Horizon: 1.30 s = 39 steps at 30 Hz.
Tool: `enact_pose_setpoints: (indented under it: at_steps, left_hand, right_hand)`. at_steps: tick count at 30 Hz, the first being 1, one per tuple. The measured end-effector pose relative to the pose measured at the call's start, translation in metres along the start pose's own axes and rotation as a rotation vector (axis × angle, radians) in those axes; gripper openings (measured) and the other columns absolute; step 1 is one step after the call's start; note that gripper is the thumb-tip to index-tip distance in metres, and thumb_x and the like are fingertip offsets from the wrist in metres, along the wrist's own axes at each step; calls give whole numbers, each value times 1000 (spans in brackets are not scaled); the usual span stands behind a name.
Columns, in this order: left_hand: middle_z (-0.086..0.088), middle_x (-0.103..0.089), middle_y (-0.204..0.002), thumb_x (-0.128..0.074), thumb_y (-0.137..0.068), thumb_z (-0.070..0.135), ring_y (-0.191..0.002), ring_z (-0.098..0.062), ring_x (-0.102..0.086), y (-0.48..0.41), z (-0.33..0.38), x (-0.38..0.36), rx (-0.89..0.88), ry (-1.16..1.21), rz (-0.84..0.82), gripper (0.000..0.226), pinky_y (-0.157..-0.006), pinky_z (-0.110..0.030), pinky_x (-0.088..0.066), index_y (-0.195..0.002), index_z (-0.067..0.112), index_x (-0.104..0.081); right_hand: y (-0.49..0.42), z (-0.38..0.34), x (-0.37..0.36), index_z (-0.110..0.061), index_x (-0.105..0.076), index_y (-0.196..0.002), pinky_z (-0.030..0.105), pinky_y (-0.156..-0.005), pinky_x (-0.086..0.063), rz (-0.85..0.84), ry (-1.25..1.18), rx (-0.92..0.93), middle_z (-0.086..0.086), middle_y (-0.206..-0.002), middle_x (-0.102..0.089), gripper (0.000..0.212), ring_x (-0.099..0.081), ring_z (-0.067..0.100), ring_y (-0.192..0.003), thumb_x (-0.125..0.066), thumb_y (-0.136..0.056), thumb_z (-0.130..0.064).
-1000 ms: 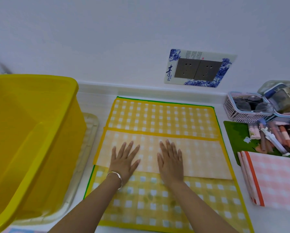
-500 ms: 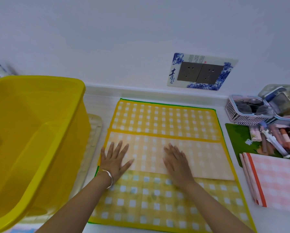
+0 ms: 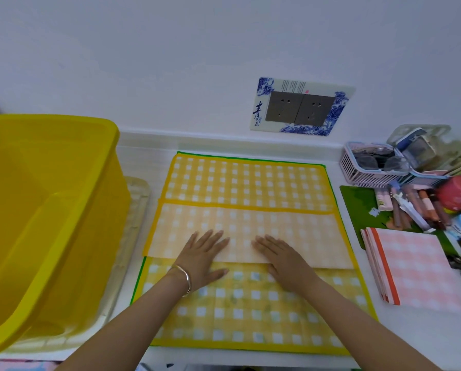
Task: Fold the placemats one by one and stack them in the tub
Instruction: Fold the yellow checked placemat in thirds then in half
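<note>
Head view: a yellow checked placemat (image 3: 245,183) lies in the middle of the frame on the white counter. A pale band (image 3: 304,231) of its underside is turned over across the centre. Below it, toward the bottom of the frame, lies more yellow check with a green edge (image 3: 137,285), possibly a second mat underneath; I cannot tell. The left hand (image 3: 202,253), with a bracelet (image 3: 183,277) at the wrist, and the right hand (image 3: 280,261) lie flat side by side, fingers straight and slightly spread. Both press on the band's lower edge and pinch nothing. The yellow tub (image 3: 50,210) stands at the left of the frame, just beside the mat; no mat shows inside it. A folded pink checked placemat (image 3: 416,266) lies at the right.

The first fold looks to be getting creased. Next would likely come lifting an edge for a second fold with borders aligned, then carrying the mat left into the tub.
</note>
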State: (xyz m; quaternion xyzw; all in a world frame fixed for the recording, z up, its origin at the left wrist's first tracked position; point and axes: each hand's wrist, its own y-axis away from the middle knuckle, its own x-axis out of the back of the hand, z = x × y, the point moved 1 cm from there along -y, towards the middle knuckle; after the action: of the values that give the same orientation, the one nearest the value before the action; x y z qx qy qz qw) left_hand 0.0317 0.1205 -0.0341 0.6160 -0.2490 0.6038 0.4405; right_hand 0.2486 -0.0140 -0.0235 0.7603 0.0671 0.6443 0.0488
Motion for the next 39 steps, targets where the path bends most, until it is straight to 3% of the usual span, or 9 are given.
enact_pose_setpoints:
  at_steps: [4,6,9,13,15,20,25,33,39]
  left_hand:
    - [6,-8,-156,-2,-77,64,-145,-21,-7,-4,5,3,-24,89,63,78,-115,-37,-4,-147,33,-17]
    - [7,-5,-157,-5,-86,56,-145,-17,-5,-4,5,5,-33,80,42,66,-116,-33,-5,-147,34,-16]
    - [1,-40,-146,-22,-93,44,-135,-22,-38,-4,7,16,-90,141,153,51,-107,-32,-32,-137,31,-43]
    - [3,-61,-125,-35,-97,45,-119,-20,-54,-4,1,30,47,291,16,38,-91,-30,-44,-125,34,-58]
    - [1,-68,-94,-42,-96,45,-87,-17,-61,-7,-2,44,37,407,-63,35,-75,-30,-46,-102,24,-69]
    - [6,-25,-50,-60,-89,33,-47,-10,-24,-14,-5,79,-15,597,-138,51,-50,-24,-23,-41,27,-45]
    - [5,-27,-51,-66,-84,38,-53,-14,-25,-30,-13,113,-2,626,-225,46,-55,-25,-26,-41,30,-54]
    - [7,-23,-49,-66,-83,40,-53,-15,-22,-50,-31,146,40,581,-222,52,-54,-25,-24,-38,25,-45]
    - [6,-50,-59,-70,-77,47,-60,-14,-49,-67,-38,152,182,481,-62,31,-59,-23,-38,-55,27,-60]
  right_hand:
    - [3,2,6,-15,-61,-123,30,-80,-56,76,-33,-8,0,-126,-62,45,-61,16,-112,-39,-85,-18]
    - [6,2,8,-18,-54,-133,30,-99,-47,110,-97,-24,-3,-138,-51,40,-49,14,-127,-39,-96,-15]
    - [14,2,20,-24,-45,-139,25,-110,-30,9,-275,-126,-7,-145,-41,39,-36,10,-135,-37,-101,-19]
    - [14,3,43,-22,-60,-126,20,-79,-42,-95,-447,-223,-11,-112,-64,32,-58,0,-97,-39,-101,-25]
    - [11,8,51,-9,-68,-103,20,-55,-30,-162,-530,-241,-10,-67,-53,33,-42,0,-53,-42,-100,-29]
    - [10,18,81,6,-53,-73,23,-54,-19,-276,-693,-198,1,-61,-28,46,-25,10,-52,-50,-96,-33]
    - [4,30,110,-23,-70,-107,18,-79,-45,-371,-687,-218,-12,-106,-67,23,-62,-1,-90,-65,-85,-21]
    - [-5,60,137,-16,-55,-68,21,-45,-19,-467,-439,-274,-6,-53,-30,33,-28,6,-39,-59,-90,-39]
    - [-27,77,150,-19,-74,-84,26,-60,-39,-387,-526,-270,1,-76,-63,22,-56,15,-66,-70,-81,-40]
